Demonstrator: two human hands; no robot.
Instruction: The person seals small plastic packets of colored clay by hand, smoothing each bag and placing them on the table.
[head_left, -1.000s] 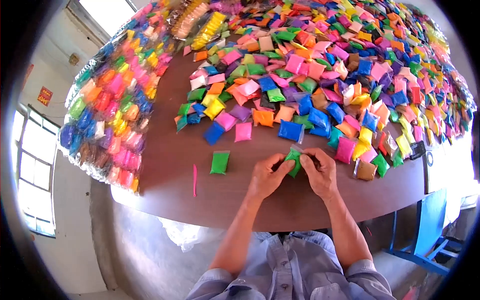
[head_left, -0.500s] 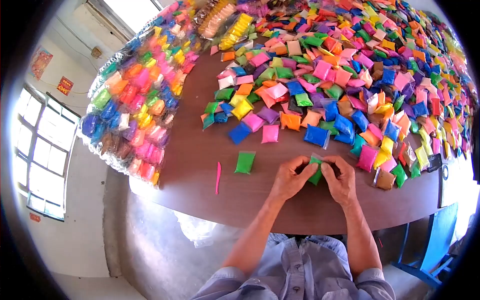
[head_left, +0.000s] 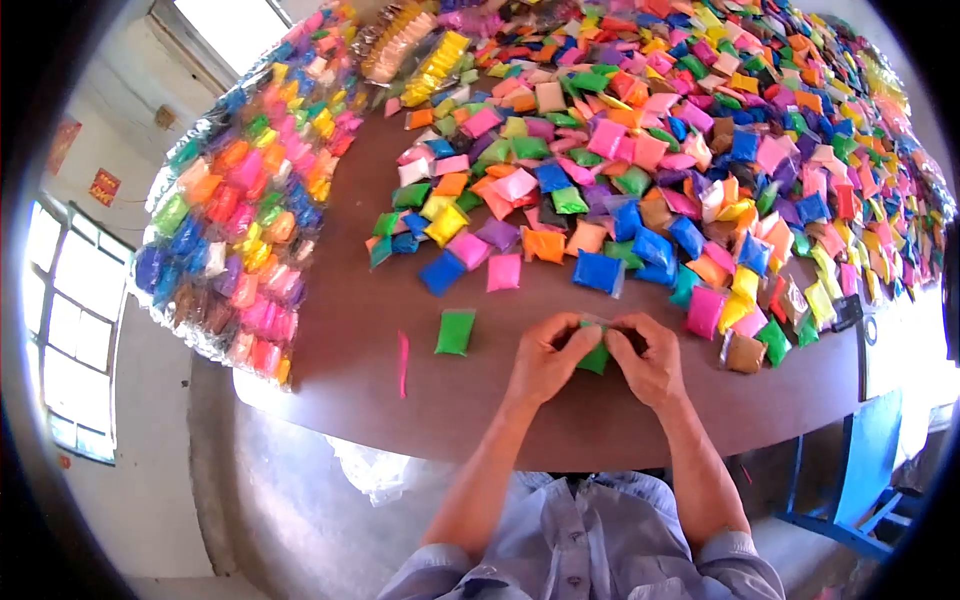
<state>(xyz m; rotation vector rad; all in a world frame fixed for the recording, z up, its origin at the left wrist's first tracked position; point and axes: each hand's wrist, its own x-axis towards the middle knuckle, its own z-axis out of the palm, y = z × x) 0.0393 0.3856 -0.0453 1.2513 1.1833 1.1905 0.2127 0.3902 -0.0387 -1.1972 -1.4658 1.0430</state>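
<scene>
A small green packet (head_left: 594, 358) in clear plastic is held between both hands, close to the table's front edge. My left hand (head_left: 548, 362) pinches its left side with thumb and fingers. On the other side my right hand (head_left: 648, 355) is closed on the packet's upper right. The hands cover much of it. Left of them, a second green packet (head_left: 456, 332) lies flat on the brown table (head_left: 340, 340). Farther left is a thin pink plastic tool (head_left: 403, 364), lying lengthwise away from me.
A wide heap of colourful packets (head_left: 640, 150) spreads over the back and right of the table. Clear bags of packets (head_left: 240, 220) are stacked along the left edge. A blue chair (head_left: 868, 460) stands at the lower right, and a window (head_left: 85, 330) is at the left.
The whole view has shifted, so the table things appear farther left. Both hands still hold the green packet, with their grip nearly the same.
</scene>
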